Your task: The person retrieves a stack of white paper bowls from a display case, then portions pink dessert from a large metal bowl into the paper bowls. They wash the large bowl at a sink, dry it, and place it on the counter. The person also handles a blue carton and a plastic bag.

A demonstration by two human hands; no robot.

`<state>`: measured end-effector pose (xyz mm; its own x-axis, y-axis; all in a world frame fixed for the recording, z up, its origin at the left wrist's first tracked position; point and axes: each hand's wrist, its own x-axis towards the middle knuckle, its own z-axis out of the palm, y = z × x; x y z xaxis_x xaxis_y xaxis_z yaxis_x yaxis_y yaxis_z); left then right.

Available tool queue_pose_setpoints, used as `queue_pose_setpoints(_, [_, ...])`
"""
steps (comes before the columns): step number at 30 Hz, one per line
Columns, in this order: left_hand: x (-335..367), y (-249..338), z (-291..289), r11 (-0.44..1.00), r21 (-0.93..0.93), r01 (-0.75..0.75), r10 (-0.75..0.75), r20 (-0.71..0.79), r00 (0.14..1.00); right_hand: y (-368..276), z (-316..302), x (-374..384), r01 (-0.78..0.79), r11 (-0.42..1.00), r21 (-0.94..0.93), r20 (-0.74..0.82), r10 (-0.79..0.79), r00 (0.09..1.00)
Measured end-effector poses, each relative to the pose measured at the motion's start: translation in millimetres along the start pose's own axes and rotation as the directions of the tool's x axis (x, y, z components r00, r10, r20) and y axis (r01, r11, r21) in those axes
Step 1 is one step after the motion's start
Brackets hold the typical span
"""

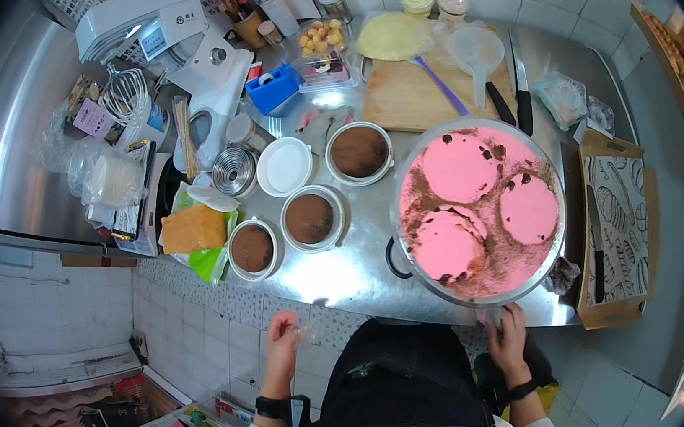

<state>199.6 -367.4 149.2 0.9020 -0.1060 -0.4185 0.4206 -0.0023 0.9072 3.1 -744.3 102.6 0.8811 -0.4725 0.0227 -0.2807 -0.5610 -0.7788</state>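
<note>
Pinching clear film [310, 330] in the left hand [283, 333]: fingertips together on it, off the front edge of the table, over near the apron's left side. Right hand [506, 333] is at the near rim of the round tray [468, 300]; can't tell if it's clamped on the rim, on something thin there, or just resting.

Tray surface is pink, dusted with brown powder [512, 271] except for three clean round patches [463, 167]. Few dark clumps around the patch edges.

Left of the tray: three white tubs [340, 223] on the steel table [326, 277], each with a brown top that looks like the same powder. White round piece [284, 166] beside them, lid or shallow tub, can't tell.

Status: dusting looks done. All three tops read brown edge to edge, and three patches for three tubs fits. Not done as shown: no tub is covered, and loose powder plus clumps haven't been cleaned off the tray. Can't call it further than that.

Farther out: nested rings [235, 171] and a tan slab [194, 230] left of the tubs, blue tape dispenser [272, 90] behind. Wooden board [383, 110] at the back with a purple spatula [443, 87] on it. Mixer [141, 18] back left. Flat box [644, 269] on the right with a knife [599, 251] in it.
</note>
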Motion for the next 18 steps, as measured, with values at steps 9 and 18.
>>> queue_pose_setpoints(9, [12,-25,-85,0.991,-0.107,0.081,-0.085,-0.035,0.996,-98,166,37,0.513,0.822,-0.246,0.142,-0.493,0.858])
queue_pose_setpoints(18, [22,3,-104,0.968,0.250,0.028,-0.090,0.239,0.967,-103,188,34,0.467,0.860,-0.207,0.075,-0.461,0.884])
